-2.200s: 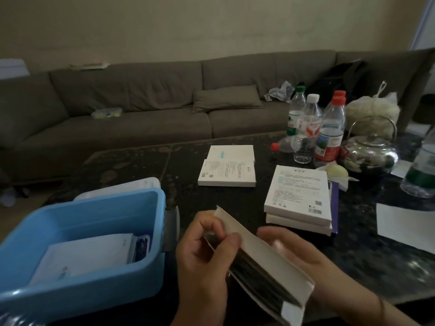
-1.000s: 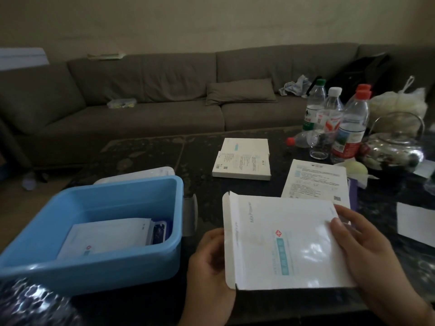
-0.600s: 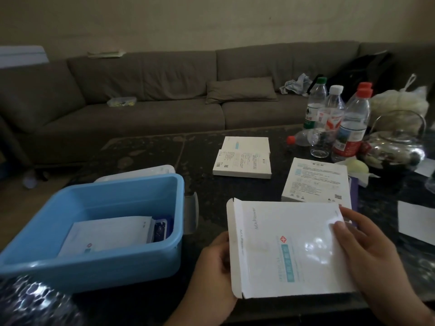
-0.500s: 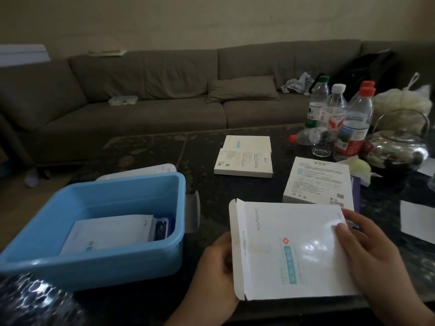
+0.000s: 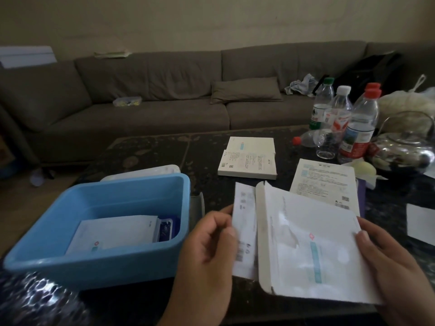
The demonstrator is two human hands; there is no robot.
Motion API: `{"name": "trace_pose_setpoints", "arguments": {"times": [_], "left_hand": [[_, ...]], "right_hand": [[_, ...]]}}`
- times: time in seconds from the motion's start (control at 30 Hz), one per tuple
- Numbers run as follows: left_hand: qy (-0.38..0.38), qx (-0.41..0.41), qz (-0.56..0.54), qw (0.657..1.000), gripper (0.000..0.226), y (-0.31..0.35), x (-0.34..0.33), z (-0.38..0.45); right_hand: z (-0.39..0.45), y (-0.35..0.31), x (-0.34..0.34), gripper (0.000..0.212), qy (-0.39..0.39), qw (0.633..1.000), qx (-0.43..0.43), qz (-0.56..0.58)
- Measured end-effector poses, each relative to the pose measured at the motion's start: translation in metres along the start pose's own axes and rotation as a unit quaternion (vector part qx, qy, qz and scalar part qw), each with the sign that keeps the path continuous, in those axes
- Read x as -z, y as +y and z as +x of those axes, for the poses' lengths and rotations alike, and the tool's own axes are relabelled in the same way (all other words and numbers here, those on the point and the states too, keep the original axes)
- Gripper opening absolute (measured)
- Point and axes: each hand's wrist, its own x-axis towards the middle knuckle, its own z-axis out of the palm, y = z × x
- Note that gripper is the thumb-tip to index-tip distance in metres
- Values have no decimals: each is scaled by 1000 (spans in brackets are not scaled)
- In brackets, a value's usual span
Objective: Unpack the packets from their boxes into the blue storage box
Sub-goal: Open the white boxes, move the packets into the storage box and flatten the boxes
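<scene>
Hands meet low over the near edge of the dark speckled stone counter (image 5: 164, 147). The right hand (image 5: 388, 262) grips the right side of a flat white cardboard box with a teal stripe and a small red mark (image 5: 313, 250), thumb on top, its left end flap open. The left hand (image 5: 209, 243) pinches a white paper packet with grey printing (image 5: 244, 231) that sticks partway out of that open end.

Just left of the hands sits the blue plastic storage box (image 5: 98, 262), open, with a white packet (image 5: 113, 231) lying flat inside and a dark blue-edged item beside it that is too dim to name. A white lid (image 5: 141, 171) lies just behind the blue box.

Farther back on the counter rest two more flat white boxes: one in the middle (image 5: 248, 158), one to the right (image 5: 324, 182), partly hidden by the held box. Clear plastic bottles with green, white and red caps (image 5: 346, 118) stand near a shiny metal kettle (image 5: 404, 151). A brown fabric sofa (image 5: 164, 90) runs behind the counter.
</scene>
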Motion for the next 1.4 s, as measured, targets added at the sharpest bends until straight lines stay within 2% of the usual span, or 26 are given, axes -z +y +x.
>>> {"name": "trace_pose_setpoints", "arguments": {"times": [0.13, 0.2, 0.4, 0.53, 0.67, 0.77, 0.83, 0.9, 0.93, 1.0, 1.07, 1.13, 1.2, 1.27, 1.33, 1.4], "left_hand": [[84, 24, -83, 993, 36, 6, 7, 6], [103, 23, -115, 988, 43, 12, 13, 8], [169, -55, -104, 979, 43, 34, 50, 17], [190, -36, -162, 968, 30, 35, 73, 25], [188, -23, -183, 965, 30, 34, 88, 28], [202, -29, -231, 951, 29, 37, 100, 32], [203, -18, -288, 936, 27, 40, 110, 33], [186, 11, -355, 916, 27, 45, 117, 32], [172, 26, -383, 907, 28, 47, 120, 31], [145, 43, -429, 891, 30, 49, 124, 30], [116, 53, -466, 876, 31, 50, 127, 30], [85, 63, -496, 862, 31, 51, 130, 31], [66, 74, -518, 850, 33, 51, 134, 32], [48, 87, -524, 846, 36, 47, 138, 32], [32, 98, -509, 855, 37, 44, 144, 31], [50, 93, -460, 882, 34, 39, 152, 32]], "right_hand": [[3, 4, 0, 22, 27, 999, -19, -11], [5, 5, 0, 22, 30, 999, -24, -26], [10, 11, 2, 25, 16, 997, -6, -79], [2, 11, -4, 25, -16, 989, 27, -144], [-2, 4, -16, 31, -14, 977, 58, -203], [-3, 0, -20, 36, -11, 939, 78, -336], [-3, -2, -22, 42, -15, 878, 97, -468], [0, -6, -25, 41, 11, 819, 193, -540], [-2, -16, -33, 44, 18, 810, 249, -530], [-13, -52, -62, 57, -29, 830, 316, -459], [-17, -96, -104, 65, -143, 852, 359, -355], [-13, -132, -148, 81, -284, 837, 395, -249], [-11, -157, -188, 79, -421, 795, 410, -148], [-7, -169, -218, 54, -520, 729, 432, -109], [-9, -179, -241, 32, -568, 695, 429, -101], [-10, -184, -255, 26, -607, 675, 412, -78]]}}
